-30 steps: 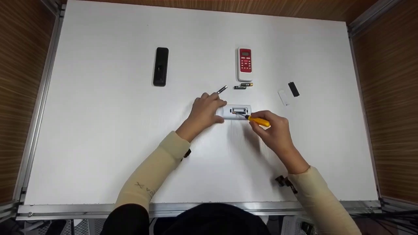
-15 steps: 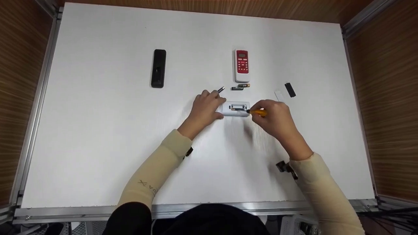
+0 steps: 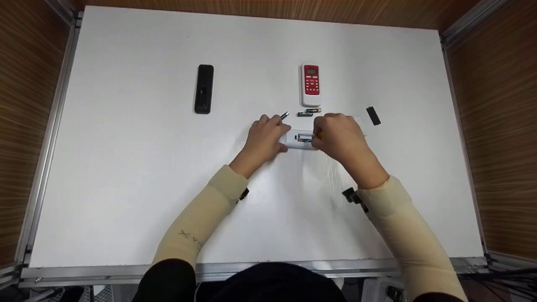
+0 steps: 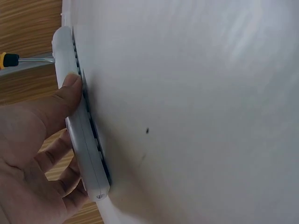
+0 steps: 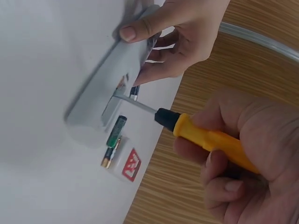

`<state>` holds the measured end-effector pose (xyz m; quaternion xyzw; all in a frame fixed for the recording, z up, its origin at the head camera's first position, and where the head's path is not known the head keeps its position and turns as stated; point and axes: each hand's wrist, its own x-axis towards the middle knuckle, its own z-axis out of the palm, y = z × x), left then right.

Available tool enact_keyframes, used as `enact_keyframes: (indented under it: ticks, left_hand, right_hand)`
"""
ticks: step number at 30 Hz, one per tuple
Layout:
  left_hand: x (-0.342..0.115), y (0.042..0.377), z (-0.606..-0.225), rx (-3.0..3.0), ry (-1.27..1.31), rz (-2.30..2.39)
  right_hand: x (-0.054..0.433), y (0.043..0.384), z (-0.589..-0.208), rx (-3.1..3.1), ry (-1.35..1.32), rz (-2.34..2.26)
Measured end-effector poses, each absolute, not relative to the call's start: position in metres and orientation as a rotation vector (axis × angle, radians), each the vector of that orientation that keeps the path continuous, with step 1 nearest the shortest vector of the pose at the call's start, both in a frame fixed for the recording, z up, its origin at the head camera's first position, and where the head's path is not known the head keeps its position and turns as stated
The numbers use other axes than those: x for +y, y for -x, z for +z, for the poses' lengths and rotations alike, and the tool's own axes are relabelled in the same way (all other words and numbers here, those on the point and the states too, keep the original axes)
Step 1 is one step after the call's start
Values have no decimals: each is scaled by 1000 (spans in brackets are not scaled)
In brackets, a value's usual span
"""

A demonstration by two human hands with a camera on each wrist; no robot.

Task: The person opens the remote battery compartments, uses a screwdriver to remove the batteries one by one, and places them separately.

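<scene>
**Screwdriver at the uncovered slot of a white remote**

The white remote lies crosswise near the middle of the table, button side down, so that its battery slot faces up. The left hand grips its left end, thumb along the near edge and fingers round the far one, spread only as wide as the remote; this hold probably keeps it from sliding under the tool.

The right hand wraps its curled fingers round the yellow handle, held firmly at the remote's right end. The low slant seems meant to bring the thin shaft in along the slot. The tip reaches the slot, close to a battery inside; whether they touch, I cannot tell.

Two loose batteries lie just beyond the remote, in front of a red-and-white remote, perhaps to stay within reach. A single battery lies beside the left fingers. A black remote lies far left, a black cover to the right.
</scene>
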<state>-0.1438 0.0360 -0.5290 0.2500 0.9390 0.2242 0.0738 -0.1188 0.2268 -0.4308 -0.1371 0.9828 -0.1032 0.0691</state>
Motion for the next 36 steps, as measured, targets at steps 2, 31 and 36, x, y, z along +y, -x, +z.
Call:
enact_keyframes:
  ticks: [2, 31, 36]
  left_hand:
    - [36, 144, -529, 2828, -746, 653]
    - [42, 148, -529, 2816, -674, 588]
    - [41, 148, -527, 2811, -666, 594]
  right_hand:
    - [221, 123, -429, 2952, 411, -268]
    - [224, 112, -450, 3081, 518, -290]
    - [232, 98, -462, 3163, 492, -433]
